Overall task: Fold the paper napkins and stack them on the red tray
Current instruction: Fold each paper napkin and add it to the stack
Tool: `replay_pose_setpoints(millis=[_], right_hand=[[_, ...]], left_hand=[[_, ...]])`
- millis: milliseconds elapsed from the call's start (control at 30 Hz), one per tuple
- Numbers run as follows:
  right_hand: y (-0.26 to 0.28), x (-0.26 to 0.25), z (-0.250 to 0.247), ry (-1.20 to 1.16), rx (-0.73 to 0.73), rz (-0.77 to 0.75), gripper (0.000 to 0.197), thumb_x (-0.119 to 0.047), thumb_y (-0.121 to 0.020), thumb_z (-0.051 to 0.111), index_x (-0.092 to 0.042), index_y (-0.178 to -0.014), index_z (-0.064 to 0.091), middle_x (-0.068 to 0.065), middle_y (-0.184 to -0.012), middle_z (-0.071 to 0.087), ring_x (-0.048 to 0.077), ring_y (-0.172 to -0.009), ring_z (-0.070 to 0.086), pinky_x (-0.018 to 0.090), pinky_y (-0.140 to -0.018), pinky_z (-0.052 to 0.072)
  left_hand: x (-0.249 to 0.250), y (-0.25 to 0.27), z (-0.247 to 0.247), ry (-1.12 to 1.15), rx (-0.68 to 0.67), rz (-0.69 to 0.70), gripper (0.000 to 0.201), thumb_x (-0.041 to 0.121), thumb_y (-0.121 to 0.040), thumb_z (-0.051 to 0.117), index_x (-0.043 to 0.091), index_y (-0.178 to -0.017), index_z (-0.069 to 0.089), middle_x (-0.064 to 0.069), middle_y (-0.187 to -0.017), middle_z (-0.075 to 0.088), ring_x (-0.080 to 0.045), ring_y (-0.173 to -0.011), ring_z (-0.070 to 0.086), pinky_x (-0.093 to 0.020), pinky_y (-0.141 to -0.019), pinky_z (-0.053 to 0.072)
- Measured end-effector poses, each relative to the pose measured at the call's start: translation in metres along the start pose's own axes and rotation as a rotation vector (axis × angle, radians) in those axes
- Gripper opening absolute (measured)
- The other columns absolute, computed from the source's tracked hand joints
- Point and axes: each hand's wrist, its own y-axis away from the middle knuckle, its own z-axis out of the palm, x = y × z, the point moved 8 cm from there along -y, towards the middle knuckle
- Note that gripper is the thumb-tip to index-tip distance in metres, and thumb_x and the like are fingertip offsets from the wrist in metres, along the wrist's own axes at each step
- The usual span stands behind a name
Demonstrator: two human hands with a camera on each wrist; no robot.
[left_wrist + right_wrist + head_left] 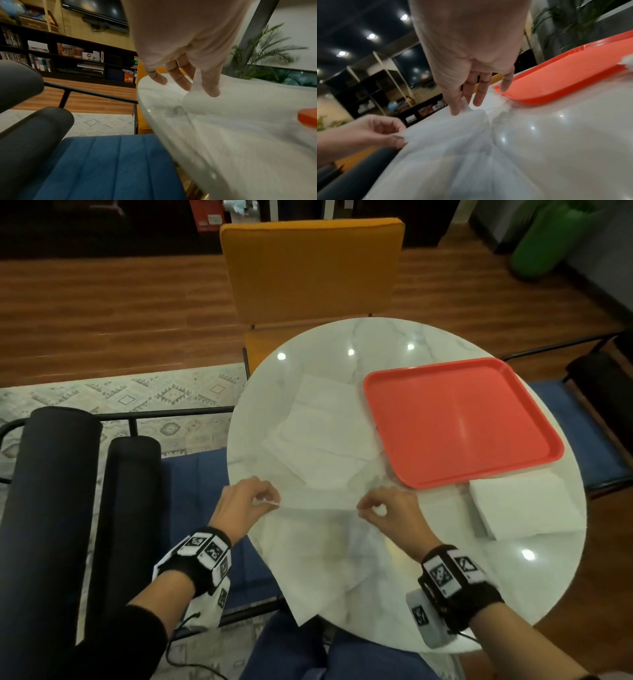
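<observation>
A thin white paper napkin (322, 556) lies spread over the near part of the round marble table (534, 587), its near corner hanging past the edge. My left hand (265, 501) pinches its far left corner, and my right hand (368, 508) pinches its far right corner. In the wrist views the napkin (193, 100) (447, 135) is lifted at those corners between thumb and finger of the left hand (197, 86) and the right hand (460, 108). The red tray (459, 419) (559, 75) sits bare at the right. More unfolded napkins (322, 433) lie left of the tray.
A stack of white napkins (524, 508) rests at the table's right edge, just in front of the tray. An orange chair (308, 275) stands behind the table. A blue seat (109, 166) with black armrests (51, 508) is at my left.
</observation>
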Motion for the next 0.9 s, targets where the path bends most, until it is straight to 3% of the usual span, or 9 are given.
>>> replay_pose_setpoints(millis=[233, 333, 433, 533, 600, 667, 700, 800, 900], right_hand=[[0.037, 0.007, 0.052, 0.163, -0.265, -0.012, 0.009, -0.03, -0.085, 0.062, -0.031, -0.092, 0.068, -0.013, -0.093, 0.068, 0.009, -0.091, 0.059, 0.036, -0.091, 0.035], [0.036, 0.008, 0.046, 0.182, -0.352, 0.043, 0.018, -0.026, -0.086, 0.058, -0.032, -0.101, 0.066, -0.015, -0.103, 0.065, 0.006, -0.1, 0.054, 0.035, -0.093, 0.028], [0.021, 0.002, 0.025, 0.11, -0.155, 0.076, 0.027, -0.012, -0.085, 0.056, -0.027, -0.106, 0.066, -0.008, -0.106, 0.065, 0.012, -0.099, 0.058, 0.037, -0.093, 0.036], [0.003, -0.026, 0.029, 0.14, 0.068, -0.037, 0.036, -0.006, -0.085, 0.051, -0.012, -0.119, 0.061, 0.008, -0.119, 0.064, 0.028, -0.111, 0.059, 0.044, -0.095, 0.044], [-0.004, -0.048, 0.062, 0.193, -0.052, -0.094, 0.046, -0.018, -0.095, 0.041, -0.006, -0.14, 0.041, 0.013, -0.147, 0.041, 0.029, -0.136, 0.038, 0.051, -0.109, 0.032], [-0.001, -0.056, 0.102, 0.23, -0.28, -0.085, 0.054, -0.031, -0.103, 0.023, -0.012, -0.151, 0.009, 0.003, -0.159, 0.002, 0.019, -0.147, 0.0, 0.048, -0.119, 0.003], [0.001, -0.055, 0.116, 0.246, -0.352, -0.087, 0.057, -0.04, -0.102, 0.014, -0.016, -0.151, -0.001, -0.001, -0.158, -0.01, 0.015, -0.146, -0.011, 0.046, -0.119, -0.005], [0.009, -0.037, 0.13, 0.292, -0.375, -0.092, 0.072, -0.056, -0.087, -0.009, -0.022, -0.15, -0.009, -0.011, -0.151, -0.023, 0.008, -0.14, -0.022, 0.046, -0.118, -0.009], [0.015, -0.004, 0.116, 0.366, -0.336, -0.039, 0.072, -0.057, -0.082, -0.013, -0.028, -0.148, -0.013, -0.015, -0.149, -0.025, 0.005, -0.138, -0.023, 0.046, -0.117, -0.008]], left_hand=[[-0.016, 0.036, 0.035, -0.275, -0.211, -0.009, 0.019, 0.015, -0.079, 0.065, 0.029, -0.089, 0.071, 0.012, -0.087, 0.061, -0.014, -0.091, 0.06, -0.035, -0.091, 0.044], [-0.005, 0.046, 0.035, -0.307, -0.286, 0.013, 0.026, 0.039, -0.07, 0.052, 0.043, -0.095, 0.059, 0.02, -0.093, 0.051, -0.008, -0.095, 0.049, -0.03, -0.089, 0.029], [0.014, 0.044, 0.025, -0.184, -0.176, 0.03, 0.042, 0.054, -0.067, 0.036, 0.039, -0.101, 0.056, 0.02, -0.104, 0.052, -0.006, -0.1, 0.047, -0.029, -0.088, 0.025], [0.025, 0.033, 0.041, -0.292, -0.097, 0.078, 0.068, 0.059, -0.078, 0.018, 0.027, -0.132, 0.045, 0.01, -0.138, 0.045, -0.011, -0.126, 0.041, -0.03, -0.101, 0.024], [0.017, 0.028, 0.069, -0.427, -0.18, 0.028, 0.084, 0.064, -0.079, 0.005, 0.02, -0.15, 0.016, 0.005, -0.158, 0.012, -0.013, -0.145, 0.013, -0.041, -0.115, 0.01], [0.001, 0.028, 0.095, -0.534, -0.262, -0.027, 0.088, 0.066, -0.078, 0.0, 0.016, -0.149, -0.011, 0.004, -0.154, -0.02, -0.013, -0.146, -0.011, -0.052, -0.115, -0.001], [-0.004, 0.029, 0.102, -0.562, -0.278, -0.032, 0.086, 0.064, -0.08, 0.003, 0.015, -0.148, -0.015, 0.001, -0.153, -0.023, -0.014, -0.145, -0.014, -0.057, -0.115, 0.001], [-0.01, 0.03, 0.106, -0.561, -0.239, -0.041, 0.085, 0.068, -0.085, 0.014, 0.013, -0.149, 0.001, -0.005, -0.158, 0.002, -0.016, -0.144, 0.001, -0.064, -0.11, 0.014], [-0.01, 0.029, 0.111, -0.527, -0.224, -0.011, 0.095, 0.082, -0.072, -0.01, 0.023, -0.144, -0.023, 0.003, -0.153, -0.028, -0.006, -0.138, -0.026, -0.053, -0.106, -0.02]])
